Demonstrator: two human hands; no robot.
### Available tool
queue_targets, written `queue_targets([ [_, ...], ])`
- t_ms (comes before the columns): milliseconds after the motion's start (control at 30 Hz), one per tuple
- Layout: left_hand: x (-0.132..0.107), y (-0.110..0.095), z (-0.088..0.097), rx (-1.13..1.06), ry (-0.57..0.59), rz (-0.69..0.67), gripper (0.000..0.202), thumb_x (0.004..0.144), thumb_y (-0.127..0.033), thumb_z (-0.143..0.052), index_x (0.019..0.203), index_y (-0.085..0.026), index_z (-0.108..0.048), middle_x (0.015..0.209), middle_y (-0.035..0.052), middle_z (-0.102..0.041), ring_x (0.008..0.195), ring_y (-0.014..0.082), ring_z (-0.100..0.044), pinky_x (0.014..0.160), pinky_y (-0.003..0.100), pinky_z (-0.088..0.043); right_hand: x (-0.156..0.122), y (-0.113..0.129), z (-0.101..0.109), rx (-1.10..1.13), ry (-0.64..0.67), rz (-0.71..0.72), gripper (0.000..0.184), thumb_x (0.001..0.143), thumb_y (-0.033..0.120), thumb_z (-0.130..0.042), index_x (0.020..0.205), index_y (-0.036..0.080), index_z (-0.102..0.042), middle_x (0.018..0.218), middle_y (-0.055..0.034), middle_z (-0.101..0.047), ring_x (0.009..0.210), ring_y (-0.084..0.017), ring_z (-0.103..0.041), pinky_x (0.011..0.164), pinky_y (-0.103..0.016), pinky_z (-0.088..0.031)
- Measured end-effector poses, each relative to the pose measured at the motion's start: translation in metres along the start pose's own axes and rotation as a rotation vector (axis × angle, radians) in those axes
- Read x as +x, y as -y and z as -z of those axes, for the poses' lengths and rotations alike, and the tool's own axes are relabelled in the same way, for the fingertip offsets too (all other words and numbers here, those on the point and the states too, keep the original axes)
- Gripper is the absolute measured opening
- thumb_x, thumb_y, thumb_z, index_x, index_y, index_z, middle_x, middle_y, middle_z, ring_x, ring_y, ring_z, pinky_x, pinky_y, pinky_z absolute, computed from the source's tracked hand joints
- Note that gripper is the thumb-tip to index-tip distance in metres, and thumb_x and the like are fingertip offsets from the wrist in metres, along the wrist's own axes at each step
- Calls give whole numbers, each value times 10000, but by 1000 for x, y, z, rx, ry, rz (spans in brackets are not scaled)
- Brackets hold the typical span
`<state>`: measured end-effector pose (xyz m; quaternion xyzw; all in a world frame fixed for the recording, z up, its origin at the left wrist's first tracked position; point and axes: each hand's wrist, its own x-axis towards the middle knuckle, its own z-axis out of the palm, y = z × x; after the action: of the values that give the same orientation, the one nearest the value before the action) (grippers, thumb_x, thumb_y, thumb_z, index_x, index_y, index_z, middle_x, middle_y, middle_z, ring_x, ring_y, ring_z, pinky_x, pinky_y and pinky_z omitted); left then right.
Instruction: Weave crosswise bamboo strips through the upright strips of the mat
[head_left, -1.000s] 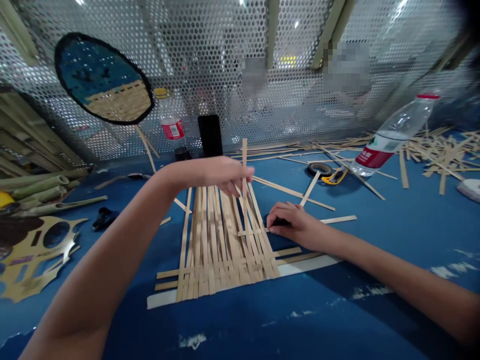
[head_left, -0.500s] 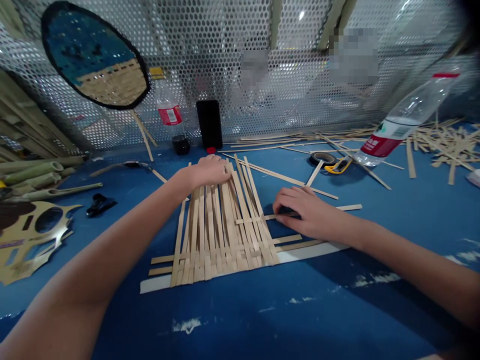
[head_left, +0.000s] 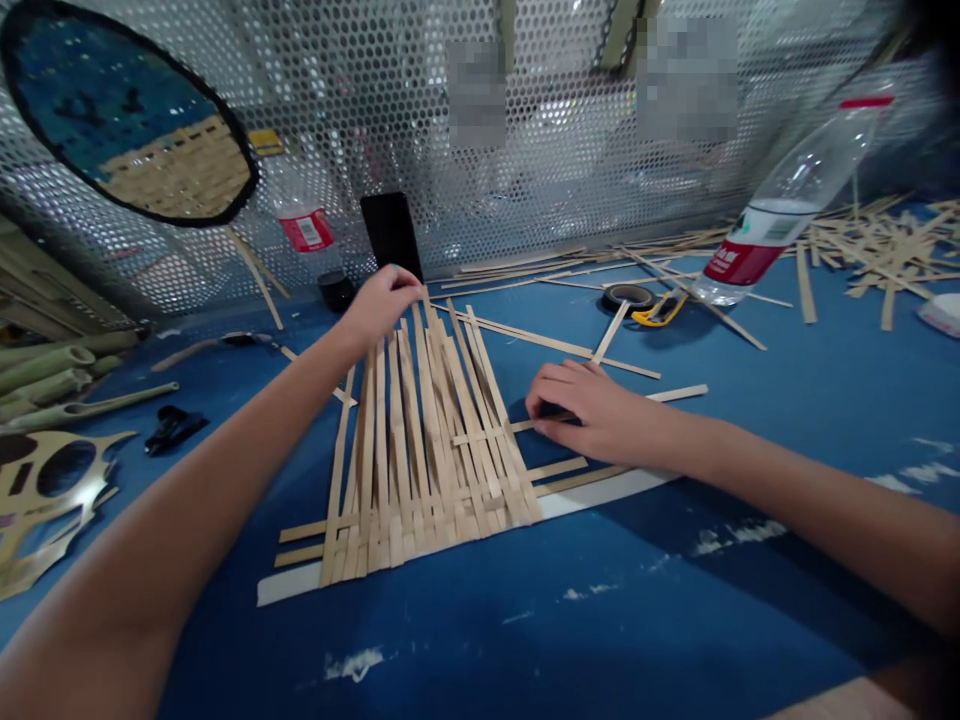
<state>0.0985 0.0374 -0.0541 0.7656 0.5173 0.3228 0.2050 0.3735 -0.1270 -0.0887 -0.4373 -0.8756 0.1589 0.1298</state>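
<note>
Several upright bamboo strips (head_left: 401, 450) stand side by side in a partly woven panel, its lower end on a white tape (head_left: 289, 583). Two crosswise strips run through them near the bottom. At the top, my left hand (head_left: 384, 303) pinches the far end of one upright strip, lifted a little. To the right of the panel, my right hand (head_left: 581, 408) is closed round a thin crosswise strip (head_left: 484, 436), whose left part passes among the right-hand uprights. Its other end (head_left: 679, 393) sticks out beyond my wrist.
Black tape roll (head_left: 628, 297), yellow cutter (head_left: 660, 310) and a tilted water bottle (head_left: 765, 225) lie beyond my right hand. Loose strips (head_left: 885, 250) pile at the right. A phone (head_left: 392, 235), dark-liquid bottle (head_left: 311, 230), round woven fan (head_left: 135, 120) and black clip (head_left: 174, 428) are left.
My left hand has risen from lying over the uprights to pinching one strip's far end. My right hand keeps hold of the crosswise strip. The view has shifted slightly.
</note>
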Motion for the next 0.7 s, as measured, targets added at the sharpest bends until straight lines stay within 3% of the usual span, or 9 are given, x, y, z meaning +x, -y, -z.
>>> queue_targets([
  [100,0,-22,16,-208,-40,-89,57,928,-177,-537,983,-162,-541,1193,102,-645,1210,224,-586,1107,430,-420,0,-2,-1,3,-6,1,86,929,255,-520,895,228,-594,1011,-56,-623,945,-232,-530,841,-394,-324],
  [167,-5,-35,24,-326,53,-99,105,903,-195,-512,1007,-179,-502,1101,97,-679,1106,229,-656,1063,432,-467,0,-2,-1,-4,1,-4,86,926,248,-514,896,226,-592,1014,-54,-616,939,-230,-524,840,-395,-316],
  [300,-18,-51,31,-442,314,9,364,870,-317,-569,1191,-173,-475,1025,114,-693,795,284,-732,864,537,-572,0,-1,-1,-8,10,-30,86,924,255,-511,870,217,-565,1007,-47,-602,925,-225,-506,837,-393,-313],
  [400,-28,-62,41,-453,469,-9,424,893,-317,-580,1275,-156,-491,1011,102,-705,849,286,-733,907,531,-559,0,-3,0,15,8,-19,77,911,234,-521,846,216,-557,998,-41,-598,931,-220,-501,838,-387,-321],
  [533,-40,-77,65,-421,710,-90,300,899,-333,-653,1104,-115,-685,973,92,-747,964,285,-721,966,452,-538,0,-8,0,87,6,21,68,902,207,-535,836,210,-549,982,-38,-594,935,-207,-504,863,-385,-331],
  [600,-45,-82,76,-407,769,-139,260,914,-333,-656,1087,-150,-718,984,48,-757,965,268,-728,958,431,-544,1,-10,-2,133,6,27,69,913,226,-542,847,208,-547,983,-40,-595,949,-206,-504,881,-385,-337],
  [700,-50,-85,91,-363,752,-197,209,938,-294,-627,1079,-189,-742,986,7,-763,962,244,-733,945,405,-551,1,-12,-4,178,4,21,88,940,269,-535,880,210,-558,992,-41,-599,974,-209,-503,916,-396,-338],
])
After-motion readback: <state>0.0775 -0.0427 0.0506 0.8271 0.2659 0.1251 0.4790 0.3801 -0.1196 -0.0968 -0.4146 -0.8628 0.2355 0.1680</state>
